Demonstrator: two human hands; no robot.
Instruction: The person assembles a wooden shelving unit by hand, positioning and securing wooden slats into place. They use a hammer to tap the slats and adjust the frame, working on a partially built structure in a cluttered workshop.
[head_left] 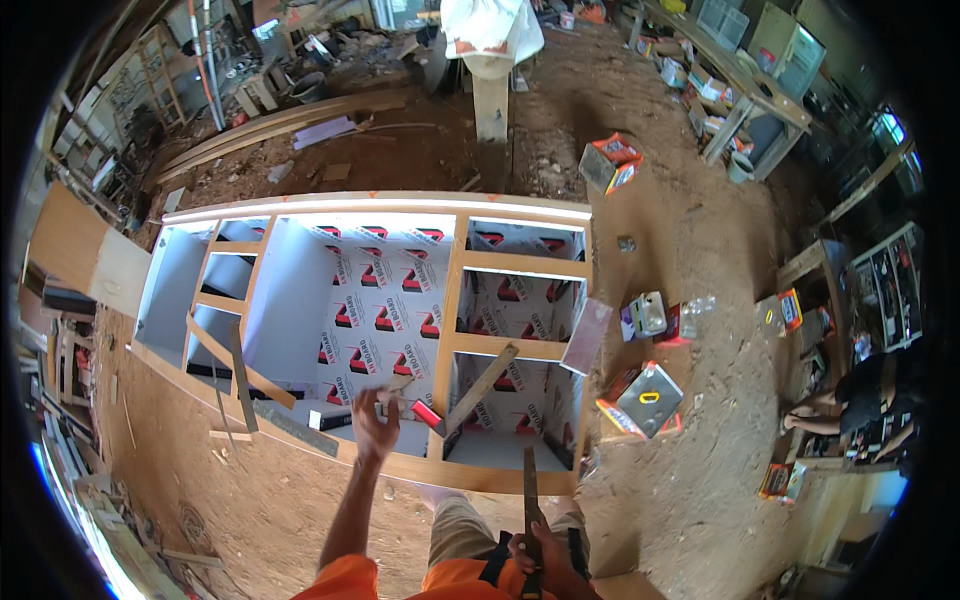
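Note:
A large wooden cabinet frame [450,330] lies on its back before me, its compartments lined with white printed board. Over its lower middle edge is my left hand [375,428], fingers curled at a small pale piece [401,384] that I cannot make out. Just right of that hand rests a red object [428,414] of unclear kind, against a loose wood strip [482,388] slanting across a divider. Close to my body, my right hand [540,548] is closed around a narrow dark wood strip [531,490], which points away from me over the frame's near edge.
Loose strips [242,375] lean across the left compartments. A flat board [587,337] rests on the right edge. Right of the frame, boxes [648,400] stand on the dirt floor. A workbench [760,100] is at far right; another person [850,405] is at the right.

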